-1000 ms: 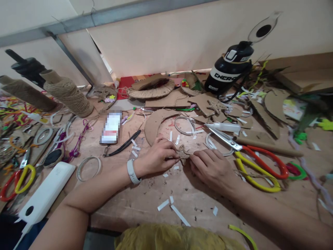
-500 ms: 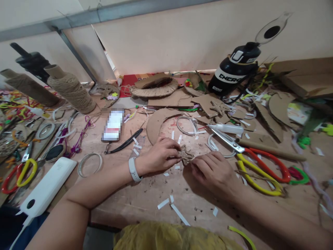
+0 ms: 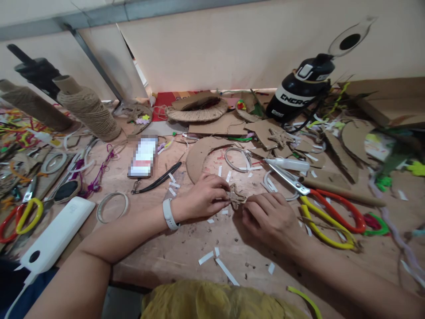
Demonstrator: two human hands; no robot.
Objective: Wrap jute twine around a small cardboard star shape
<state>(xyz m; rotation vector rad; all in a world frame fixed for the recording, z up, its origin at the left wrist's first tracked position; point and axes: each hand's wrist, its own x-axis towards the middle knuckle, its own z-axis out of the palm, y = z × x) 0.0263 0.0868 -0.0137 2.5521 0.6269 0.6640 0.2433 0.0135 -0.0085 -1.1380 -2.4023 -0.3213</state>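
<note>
star: small twine-wrapped cardboard star (image 3: pixel 236 196), pinched between both hands just above the worktop (image 3: pixel 166 252), about mid-width, nearer the front edge than the back
left hand: left hand (image 3: pixel 201 199) closed on the star's left side, fingertips (image 3: pixel 223 198) pinching it; white wristband (image 3: pixel 168 214) on the wrist
right hand: right hand (image 3: pixel 270 219) closed on the star's right side, fingers curled over it, heel resting on the worktop
scraps: white paper strips (image 3: pixel 215 259) scattered on the worktop in front of the hands, toward the front edge
cardboard arc: curved cardboard piece (image 3: pixel 199 155) just behind the hands
tape ring: whitish ring (image 3: pixel 235 159) beside the arc, behind the star
scissors: big scissors (image 3: pixel 318 204) with red and yellow handles, just right of the right hand, blades pointing toward the back left
phone: phone (image 3: pixel 144 156) flat, left of the arc, black strap (image 3: pixel 157 179) near it
twine cone: jute twine cone (image 3: pixel 86 113) at the back left, tilted
bottle: black bottle (image 3: pixel 299 95) at the back right by the wall, lid flipped open
white box: white device (image 3: pixel 55 235) at the front left edge
second scissors: red and yellow handles (image 3: pixel 20 217) at the far left edge
</note>
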